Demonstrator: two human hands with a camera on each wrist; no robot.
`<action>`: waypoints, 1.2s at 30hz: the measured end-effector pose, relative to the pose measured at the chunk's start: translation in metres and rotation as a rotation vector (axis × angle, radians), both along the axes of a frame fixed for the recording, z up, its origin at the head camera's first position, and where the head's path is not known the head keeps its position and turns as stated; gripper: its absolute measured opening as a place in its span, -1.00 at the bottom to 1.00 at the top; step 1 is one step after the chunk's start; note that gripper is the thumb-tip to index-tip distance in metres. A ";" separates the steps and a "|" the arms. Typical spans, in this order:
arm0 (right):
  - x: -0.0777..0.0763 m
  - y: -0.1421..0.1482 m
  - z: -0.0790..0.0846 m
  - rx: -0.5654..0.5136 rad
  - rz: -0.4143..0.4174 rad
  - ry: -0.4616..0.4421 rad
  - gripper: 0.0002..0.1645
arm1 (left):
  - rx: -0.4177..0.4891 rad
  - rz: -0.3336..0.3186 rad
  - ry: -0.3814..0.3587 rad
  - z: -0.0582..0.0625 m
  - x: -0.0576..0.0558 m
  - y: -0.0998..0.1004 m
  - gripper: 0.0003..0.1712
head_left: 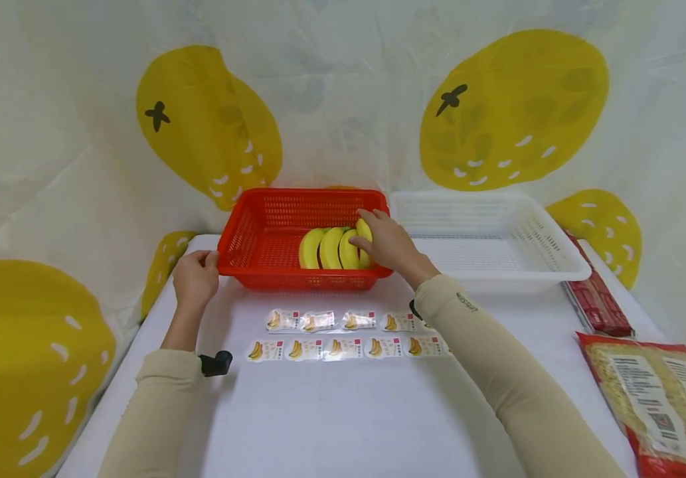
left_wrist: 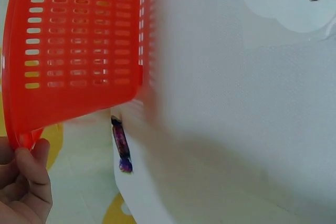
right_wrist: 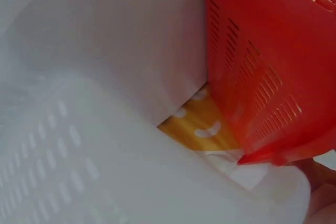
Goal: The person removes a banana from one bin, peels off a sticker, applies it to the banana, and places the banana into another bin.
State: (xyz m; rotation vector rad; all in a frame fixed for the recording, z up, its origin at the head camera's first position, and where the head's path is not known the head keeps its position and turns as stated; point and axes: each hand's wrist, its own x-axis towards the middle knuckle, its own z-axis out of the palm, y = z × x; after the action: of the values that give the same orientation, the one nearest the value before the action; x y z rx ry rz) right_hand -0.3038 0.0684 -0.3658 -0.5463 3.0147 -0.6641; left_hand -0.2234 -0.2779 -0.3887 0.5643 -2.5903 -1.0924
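Observation:
My left hand point(head_left: 196, 277) pinches the front left corner of a red plastic basket point(head_left: 295, 280) between thumb and fingers; the left wrist view shows the fingertips point(left_wrist: 39, 153) on its rim. Inside, towards the right end, several yellow bananas point(head_left: 331, 248) lie side by side. Reaching over the basket's right end, my right hand point(head_left: 392, 242) has its thumb and fingers around the rightmost banana point(head_left: 364, 230), which it partly hides. In the right wrist view only a bit of that hand point(right_wrist: 321, 190) shows, behind the red basket's rim.
A white basket point(head_left: 548, 273) stands right beside the red one. Two rows of banana-print stickers point(head_left: 343, 349) lie in front. A red packet point(head_left: 600, 299) and a bag of pale grains point(head_left: 647, 398) are at the right edge. A small purple-wrapped item point(left_wrist: 122, 145) lies near the left table edge.

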 end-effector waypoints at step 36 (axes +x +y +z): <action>-0.035 -0.032 -0.020 0.157 -0.037 0.001 -0.51 | 0.174 0.063 0.148 -0.017 -0.005 0.005 -0.63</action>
State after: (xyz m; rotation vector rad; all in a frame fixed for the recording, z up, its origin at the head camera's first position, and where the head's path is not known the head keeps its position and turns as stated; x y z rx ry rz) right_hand -0.3385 0.0362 -0.3856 -0.4857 3.0492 -0.4235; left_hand -0.2282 -0.2725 -0.4060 0.5762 -2.3518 -1.2947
